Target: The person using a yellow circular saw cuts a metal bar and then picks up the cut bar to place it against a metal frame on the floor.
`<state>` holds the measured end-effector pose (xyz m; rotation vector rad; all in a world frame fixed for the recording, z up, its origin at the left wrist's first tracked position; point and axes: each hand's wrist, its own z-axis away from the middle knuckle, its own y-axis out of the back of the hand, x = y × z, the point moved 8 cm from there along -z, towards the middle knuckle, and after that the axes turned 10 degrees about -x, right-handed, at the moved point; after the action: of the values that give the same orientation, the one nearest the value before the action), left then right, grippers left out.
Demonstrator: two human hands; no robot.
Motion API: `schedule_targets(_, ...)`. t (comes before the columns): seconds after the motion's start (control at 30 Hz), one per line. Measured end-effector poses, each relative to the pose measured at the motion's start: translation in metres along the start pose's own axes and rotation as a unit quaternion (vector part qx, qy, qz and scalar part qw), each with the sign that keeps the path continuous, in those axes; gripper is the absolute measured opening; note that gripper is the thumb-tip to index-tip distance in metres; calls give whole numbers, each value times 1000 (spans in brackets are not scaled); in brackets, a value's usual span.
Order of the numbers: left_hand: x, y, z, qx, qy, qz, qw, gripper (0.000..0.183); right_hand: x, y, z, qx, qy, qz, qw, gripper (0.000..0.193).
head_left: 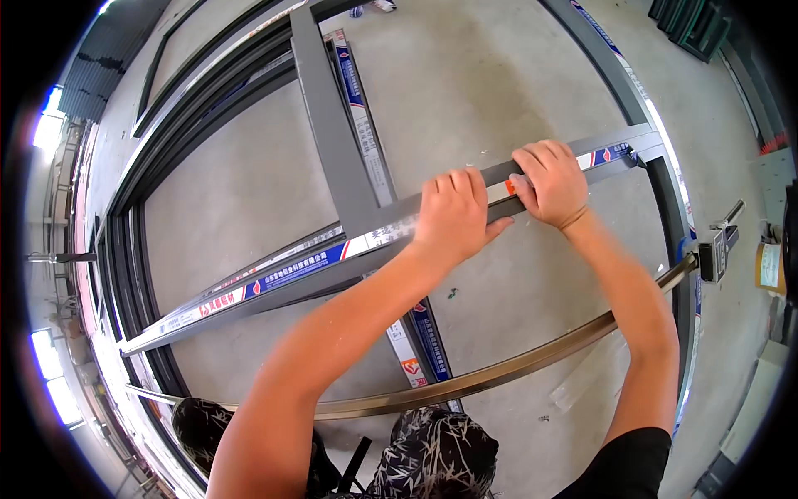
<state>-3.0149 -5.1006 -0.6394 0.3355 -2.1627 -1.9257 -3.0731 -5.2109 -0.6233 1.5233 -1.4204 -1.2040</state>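
A grey metal frame bar (320, 259) with blue-and-white printed film along it crosses the frame from lower left to upper right. My left hand (455, 208) is wrapped over its middle, fingers on the far side and thumb pointing right. My right hand (552, 185) grips the same bar farther right, fingers curled over the top. By my right thumb shows a small orange patch (510, 188); I cannot tell whether it is a label or an object. A grey upright bar (328, 125) meets the held bar left of my left hand.
A long bronze-coloured bar clamp (499, 363) spans close above my knees (436, 449), its head (715, 254) at the right. More dark frames (125, 224) lie stacked at left. A filmed strip (362, 125) runs behind. Dark green pieces (690, 29) lie on the concrete floor (482, 91) at far right.
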Motion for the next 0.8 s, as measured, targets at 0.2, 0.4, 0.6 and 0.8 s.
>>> schedule_targets(0.2, -3, 0, 6, 24, 10, 25, 999, 76, -2, -5, 2, 27, 8, 8, 1000, 22)
schedule_targets(0.4, -29, 6, 33, 5, 39, 24, 999, 79, -8, 3, 1, 49, 28, 21, 998, 22)
schedule_targets(0.6, -32, 1, 30, -15, 37, -14, 999, 80, -29, -4, -6, 53, 37, 18, 998, 23)
schedule_targets(0.8, -28, -2, 28, -29, 22, 22, 999, 78, -50, -13, -15, 45, 26, -10, 999, 24)
